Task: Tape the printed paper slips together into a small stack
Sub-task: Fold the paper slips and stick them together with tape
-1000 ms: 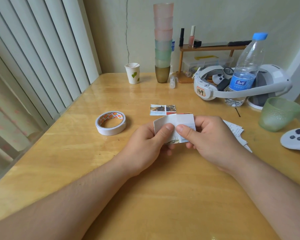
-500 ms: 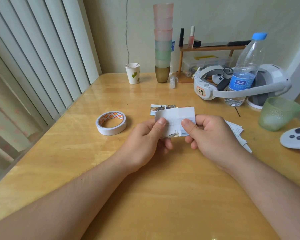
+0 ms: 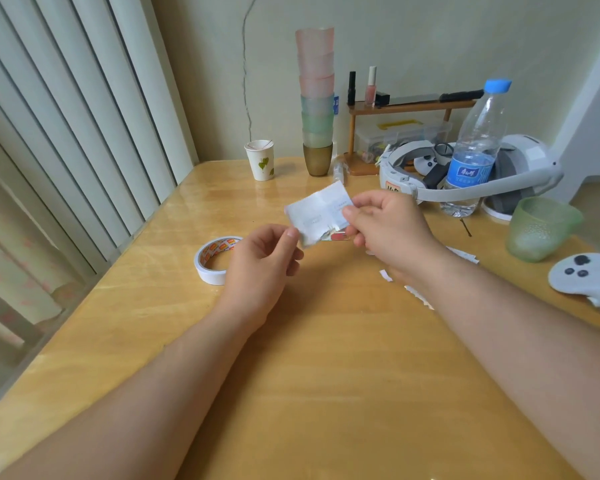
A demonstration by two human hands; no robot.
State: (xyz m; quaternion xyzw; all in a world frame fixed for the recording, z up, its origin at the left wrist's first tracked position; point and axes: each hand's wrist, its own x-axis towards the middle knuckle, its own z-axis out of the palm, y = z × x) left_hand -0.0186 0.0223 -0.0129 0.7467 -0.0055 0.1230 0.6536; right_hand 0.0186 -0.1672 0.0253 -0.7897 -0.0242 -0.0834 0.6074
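My right hand [image 3: 390, 230] pinches the right edge of a white printed paper slip [image 3: 317, 211] and holds it above the table. My left hand [image 3: 262, 259] sits just below and left of the slip, thumb and forefinger close together at its lower left corner; whether they touch it I cannot tell. A roll of tape [image 3: 212, 259] lies on the table to the left of my left hand. Another slip with a red print [image 3: 336, 236] shows partly beneath the held one. More white slips [image 3: 420, 296] lie under my right forearm.
The wooden table [image 3: 326, 375] carries a paper cup [image 3: 261, 160], a tall stack of coloured cups [image 3: 317, 102], a water bottle [image 3: 475, 154], a white headset [image 3: 465, 181], a green glass [image 3: 537, 228] and a white controller [image 3: 582, 275]. Vertical blinds hang at the left.
The slip has risen and moved away from me, now held mainly by my right hand. My left hand has slid off to the slip's lower left corner.
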